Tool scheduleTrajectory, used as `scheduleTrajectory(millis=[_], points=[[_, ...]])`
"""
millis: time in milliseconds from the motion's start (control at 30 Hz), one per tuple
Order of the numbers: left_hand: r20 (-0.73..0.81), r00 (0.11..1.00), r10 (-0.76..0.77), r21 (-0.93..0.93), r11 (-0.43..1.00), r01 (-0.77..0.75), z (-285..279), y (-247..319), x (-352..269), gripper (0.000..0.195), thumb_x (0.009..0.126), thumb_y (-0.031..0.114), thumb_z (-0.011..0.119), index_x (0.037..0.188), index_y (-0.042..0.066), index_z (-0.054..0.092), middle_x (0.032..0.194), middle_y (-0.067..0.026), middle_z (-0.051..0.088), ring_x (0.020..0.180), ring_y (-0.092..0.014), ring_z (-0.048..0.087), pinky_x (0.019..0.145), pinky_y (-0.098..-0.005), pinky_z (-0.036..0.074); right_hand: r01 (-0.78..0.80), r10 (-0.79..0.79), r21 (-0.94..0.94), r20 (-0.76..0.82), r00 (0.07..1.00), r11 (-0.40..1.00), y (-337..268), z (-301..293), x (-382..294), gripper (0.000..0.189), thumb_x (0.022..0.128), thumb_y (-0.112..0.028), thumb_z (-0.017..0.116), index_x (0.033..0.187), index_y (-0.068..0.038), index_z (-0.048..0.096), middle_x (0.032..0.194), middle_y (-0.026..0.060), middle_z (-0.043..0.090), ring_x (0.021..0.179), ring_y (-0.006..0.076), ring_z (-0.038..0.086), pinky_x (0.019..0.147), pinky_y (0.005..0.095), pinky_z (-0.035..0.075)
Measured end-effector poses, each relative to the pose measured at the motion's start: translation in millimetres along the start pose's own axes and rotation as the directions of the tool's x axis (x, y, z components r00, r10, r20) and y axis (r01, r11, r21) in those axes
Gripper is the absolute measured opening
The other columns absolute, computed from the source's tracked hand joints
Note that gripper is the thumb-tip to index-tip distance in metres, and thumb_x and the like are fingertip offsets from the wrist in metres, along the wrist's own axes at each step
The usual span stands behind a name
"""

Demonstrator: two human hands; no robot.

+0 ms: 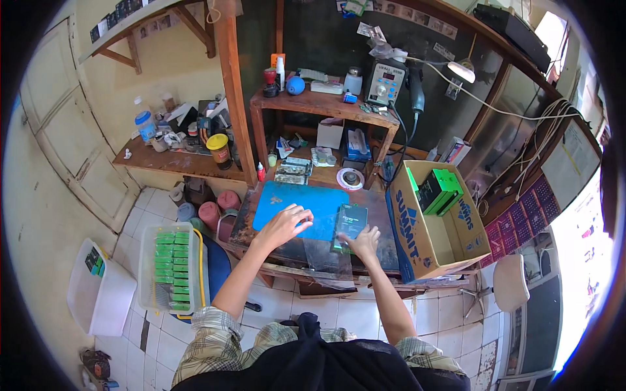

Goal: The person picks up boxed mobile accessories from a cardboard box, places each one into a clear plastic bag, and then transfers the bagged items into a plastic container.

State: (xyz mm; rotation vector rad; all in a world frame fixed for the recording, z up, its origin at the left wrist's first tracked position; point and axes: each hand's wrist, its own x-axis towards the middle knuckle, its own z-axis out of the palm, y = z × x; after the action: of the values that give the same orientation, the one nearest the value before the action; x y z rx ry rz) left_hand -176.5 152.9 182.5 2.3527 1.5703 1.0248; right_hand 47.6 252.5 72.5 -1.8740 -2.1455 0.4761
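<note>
A dark green-and-black product box (353, 220) with writing on it lies at the right edge of a blue work mat (274, 200). Over its lower right corner rests my right hand (366, 243), the thumb across the box and the fingers spread beside it; whether it grips is unclear. Clear plastic film (328, 264) spreads from the box towards the bench's front edge. My left hand (288, 226) hovers over the mat with curled fingers, a gap between thumb and forefinger, and nothing visible in it.
An open cardboard carton (411, 234) holding green-and-black boxes (440, 191) stands on the right of the bench. Behind the mat are a solder reel (350, 179) and a shelf (313, 103) with a hot-air station (386, 80). A plastic bin (146, 288) of green boxes stands left.
</note>
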Motion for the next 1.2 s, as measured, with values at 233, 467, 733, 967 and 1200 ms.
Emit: scheduleTrajectory(millis=[233, 467, 733, 967, 1200], points=[[-0.01, 1.0, -0.016, 0.106, 0.994, 0.017, -13, -4, -17, 0.012, 0.081, 0.017, 0.058, 0.086, 0.007, 0.054, 0.08, -0.007, 0.053, 0.08, -0.024, 0.052, 0.071, -0.0354, 0.044, -0.057, 0.057, 0.039, -0.017, 0.998, 0.998, -36, -4, -4, 0.101, 0.052, -0.05, 0.078, 0.119, 0.007, 0.027, 0.113, 0.0227, 0.04, 0.107, 0.0369, 0.039, 0.085, 0.0472, 0.038], [-0.007, 0.999, 0.047, 0.108, 0.993, -0.046, -20, 11, -3, 0.013, 0.083, 0.018, 0.056, 0.091, 0.008, 0.054, 0.081, -0.0069, 0.049, 0.078, -0.025, 0.051, 0.069, -0.0349, 0.044, -0.138, 0.009, 0.576, 0.222, 0.975, 0.805, 29, 28, 48, 0.065, 0.058, -0.021, 0.08, 0.109, 0.002, 0.047, 0.096, 0.0182, 0.06, 0.086, 0.0277, 0.06, 0.075, 0.0362, 0.048], [0.072, 0.974, 0.217, 0.269, 0.936, -0.228, -43, 5, 0, 0.012, 0.08, 0.018, 0.058, 0.089, 0.009, 0.055, 0.079, -0.0055, 0.048, 0.078, -0.021, 0.05, 0.067, -0.0321, 0.044, -0.458, -0.296, 0.784, 0.358, 0.885, -0.42, -14, -80, 17, 0.028, 0.086, -0.019, 0.054, 0.107, -0.001, 0.048, 0.098, 0.0111, 0.057, 0.088, 0.0203, 0.056, 0.074, 0.0338, 0.046], [0.138, 0.948, 0.288, 0.288, 0.904, -0.316, -30, 9, 36, 0.011, 0.081, 0.017, 0.058, 0.089, 0.012, 0.055, 0.076, -0.004, 0.044, 0.077, -0.019, 0.05, 0.067, -0.0306, 0.044, -0.468, -0.474, 0.764, 0.243, 0.846, -0.444, -37, -136, 8, 0.026, 0.083, -0.014, 0.053, 0.106, -0.003, 0.048, 0.098, 0.0088, 0.055, 0.088, 0.0182, 0.052, 0.076, 0.03, 0.043], [0.141, 0.925, 0.353, 0.305, 0.873, -0.38, -15, 16, 54, 0.014, 0.079, 0.016, 0.058, 0.091, 0.015, 0.051, 0.077, -0.0042, 0.046, 0.076, -0.02, 0.051, 0.063, -0.0316, 0.047, -0.083, -0.323, 0.988, 0.038, 0.946, -0.126, -52, -157, 18, 0.031, 0.077, -0.006, 0.064, 0.105, -0.001, 0.051, 0.101, 0.0059, 0.057, 0.096, 0.0162, 0.055, 0.087, 0.0344, 0.042]])
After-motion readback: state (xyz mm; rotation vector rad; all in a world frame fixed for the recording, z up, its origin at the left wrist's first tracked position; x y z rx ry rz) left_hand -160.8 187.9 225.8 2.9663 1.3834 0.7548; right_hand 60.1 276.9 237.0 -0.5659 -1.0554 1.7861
